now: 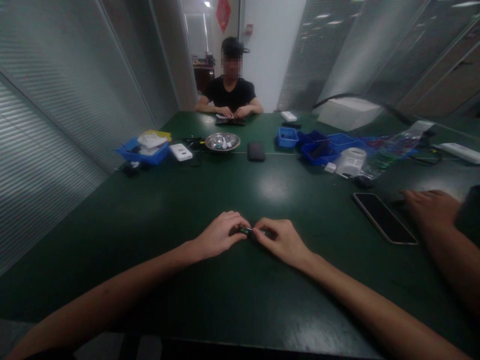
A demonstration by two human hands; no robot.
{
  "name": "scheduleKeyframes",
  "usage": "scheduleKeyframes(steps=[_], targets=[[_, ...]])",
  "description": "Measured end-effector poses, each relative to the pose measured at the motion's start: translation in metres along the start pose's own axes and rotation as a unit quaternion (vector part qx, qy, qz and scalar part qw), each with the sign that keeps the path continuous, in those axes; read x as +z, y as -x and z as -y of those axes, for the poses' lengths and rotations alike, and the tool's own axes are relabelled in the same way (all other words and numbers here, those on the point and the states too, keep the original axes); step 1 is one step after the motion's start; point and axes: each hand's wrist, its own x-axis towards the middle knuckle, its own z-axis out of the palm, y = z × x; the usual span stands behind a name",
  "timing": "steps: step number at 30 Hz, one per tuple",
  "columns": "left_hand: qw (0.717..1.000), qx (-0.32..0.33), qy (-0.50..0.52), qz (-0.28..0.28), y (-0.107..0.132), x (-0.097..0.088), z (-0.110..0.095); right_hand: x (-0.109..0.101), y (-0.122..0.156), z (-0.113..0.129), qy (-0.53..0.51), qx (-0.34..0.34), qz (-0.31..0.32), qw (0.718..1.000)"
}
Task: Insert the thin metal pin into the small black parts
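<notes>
Over the middle of the green table (168, 210), my two hands meet fingertip to fingertip. Between thumb and fingers, my left hand (225, 232) pinches a small green part (245, 230), which looks like a little circuit board. My right hand (281, 240) is closed in a pinch at the right end of that same part, by a tiny light-coloured piece. Fingers cover most of it, so its exact kind and what the right fingertips grip cannot be made out.
A phone (384, 217) and another person's arm (435, 210) lie to the right. Further back are a metal bowl (222, 149) of small parts, a black square object (256, 151), blue bins (287, 137), a plastic bottle (393, 150) and a blue tray (150, 156). A person (230, 92) sits opposite.
</notes>
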Motion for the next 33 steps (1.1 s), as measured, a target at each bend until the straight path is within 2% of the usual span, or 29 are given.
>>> scheduleKeyframes(steps=[7, 13, 27, 30, 33], targets=[[0.999, -0.025, 0.024, -0.002, 0.002, -0.003, -0.002, -0.004, 0.005, -0.003, 0.014, 0.0, 0.013, 1.0], [1.0, 0.002, 0.017, 0.003, 0.004, -0.005, -0.004, -0.008, 0.008, -0.003, 0.044, -0.002, 0.038, 0.998], [1.0, -0.001, 0.003, -0.004, 0.002, -0.002, -0.003, 0.007, 0.002, 0.008, 0.029, -0.023, 0.017, 0.999], [1.0, 0.005, 0.001, 0.008, 0.004, -0.007, -0.004, 0.004, 0.005, 0.005, 0.022, -0.015, 0.001, 1.0], [0.998, 0.034, 0.008, 0.047, 0.008, -0.018, -0.003, -0.002, 0.008, 0.001, 0.02, -0.007, -0.006, 1.0]])
